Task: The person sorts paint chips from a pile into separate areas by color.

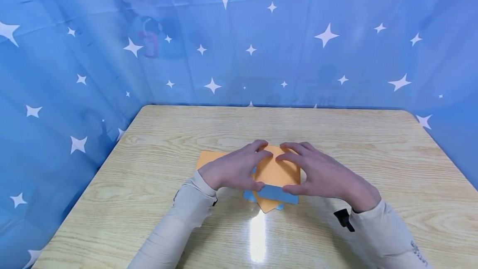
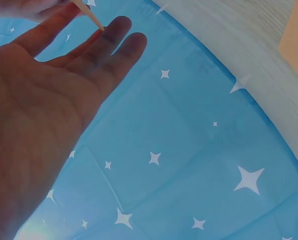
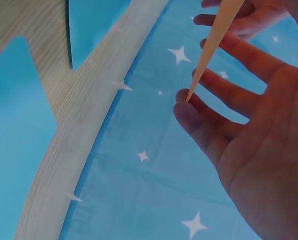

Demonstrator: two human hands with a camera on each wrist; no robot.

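Observation:
Both hands hold an orange card between them, over the middle of the table. My left hand is at its left side and my right hand at its right, fingers bent along the far side, thumbs toward the near side. In the left wrist view the card shows as a thin edge at the fingertips of the left hand. The right wrist view shows the card nearly edge-on, its corner at the fingertips of the right hand. Contact of the thumbs is unclear.
Below the held card lie blue cards and another orange card, overlapping. One more orange card lies left, partly behind the left hand. Blue cards also show in the right wrist view. A blue star-patterned cloth hangs behind the wooden table.

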